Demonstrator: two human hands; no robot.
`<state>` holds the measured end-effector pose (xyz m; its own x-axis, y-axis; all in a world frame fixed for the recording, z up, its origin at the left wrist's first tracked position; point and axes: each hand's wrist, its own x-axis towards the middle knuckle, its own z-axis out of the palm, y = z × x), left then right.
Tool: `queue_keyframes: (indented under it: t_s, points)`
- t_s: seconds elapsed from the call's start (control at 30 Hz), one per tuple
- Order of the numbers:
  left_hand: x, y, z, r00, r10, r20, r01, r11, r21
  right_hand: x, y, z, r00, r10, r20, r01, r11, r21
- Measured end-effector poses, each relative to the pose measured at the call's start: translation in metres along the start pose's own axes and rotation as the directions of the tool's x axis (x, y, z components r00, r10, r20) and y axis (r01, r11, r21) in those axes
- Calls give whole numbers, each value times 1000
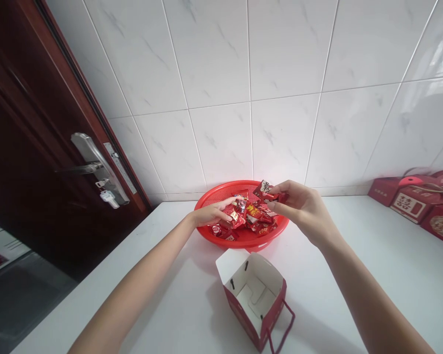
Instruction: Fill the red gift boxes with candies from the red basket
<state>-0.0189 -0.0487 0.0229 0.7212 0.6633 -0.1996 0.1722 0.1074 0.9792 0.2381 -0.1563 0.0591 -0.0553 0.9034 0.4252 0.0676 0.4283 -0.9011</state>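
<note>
Our white bench point(170, 285), red basket point(243, 242) near the wall
Red boxes point(411, 204) sit well off to the right; the open box point(275, 276) just in front, flap point(231, 263) toward the basket, is what we'd bump. Our left hand's point(210, 215) fingers curl around red packets point(237, 217); our right hand's point(302, 206) pinch at least one wrapped sweet point(261, 191), thumb to fingertip. More sweets point(254, 214) lie in the basket, probably light and slippery, so we'd grab wrapper edges, no squeezing.
</note>
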Motion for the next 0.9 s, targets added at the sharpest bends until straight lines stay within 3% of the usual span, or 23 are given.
queue_keyframes:
  t_s: [0.27, 0.47, 0.6, 0.7, 0.9]
  points:
    - [-3, -2, 2, 997, 13, -79, -12, 1000, 13, 1, 1, 0, 1000, 14, 20, -14, 1000, 3]
    - [-8, 3, 16, 975, 128, -182, -133, 991, -11, 3, 5, 0, 999, 17, 31, -17, 1000, -9]
    - [-9, 7, 35, 914, 283, -292, -300, 954, -15, 4, 9, 1, 999, 18, 38, -18, 1000, -13]
    - [-8, 9, 51, 857, 410, -312, -436, 900, -15, 4, 9, 1, 999, 33, 22, -33, 999, 8]
    - [-4, 12, 74, 791, 500, -353, -513, 856, 62, 3, 6, 0, 999, 47, -1, -47, 993, 111]
